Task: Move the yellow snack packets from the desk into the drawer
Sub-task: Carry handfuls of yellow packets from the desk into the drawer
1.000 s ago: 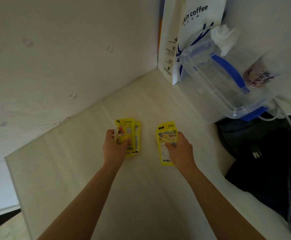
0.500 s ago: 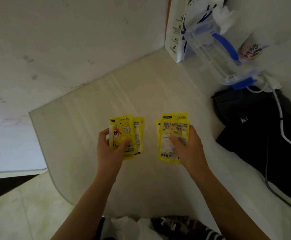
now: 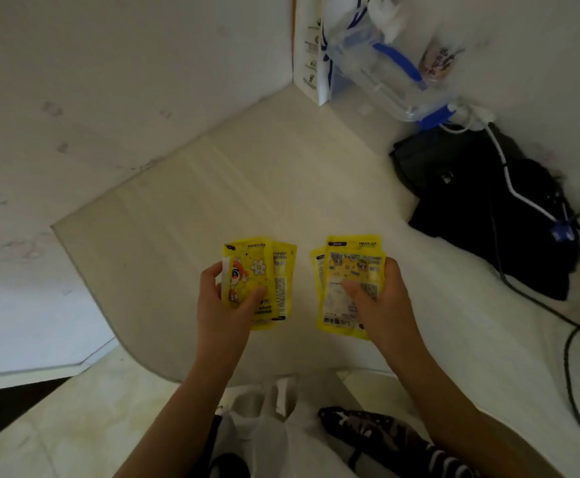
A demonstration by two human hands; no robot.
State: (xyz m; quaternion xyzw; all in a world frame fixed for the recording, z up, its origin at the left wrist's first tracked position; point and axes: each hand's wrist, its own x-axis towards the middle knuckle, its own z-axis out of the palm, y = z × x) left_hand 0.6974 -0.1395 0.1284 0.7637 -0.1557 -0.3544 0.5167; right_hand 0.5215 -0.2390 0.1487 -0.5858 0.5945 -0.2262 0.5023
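Gripping, left hand (image 3: 220, 301): fingers (image 3: 212, 274) are curling shut around a fanned pair of yellow packets (image 3: 259, 281), thumb pressing the front.
Gripping, right hand (image 3: 383, 298): fingers are closing on a second stack of yellow packets (image 3: 348, 270), thumb across its face.
Packets: both stacks are hovering above the bench (image 3: 247, 188), near its front edge.
Room: bare bench is lying ahead; a black bag (image 3: 481, 201) and cables (image 3: 571, 339) are crowding the right edge, a clear container (image 3: 378, 74) the far corner.
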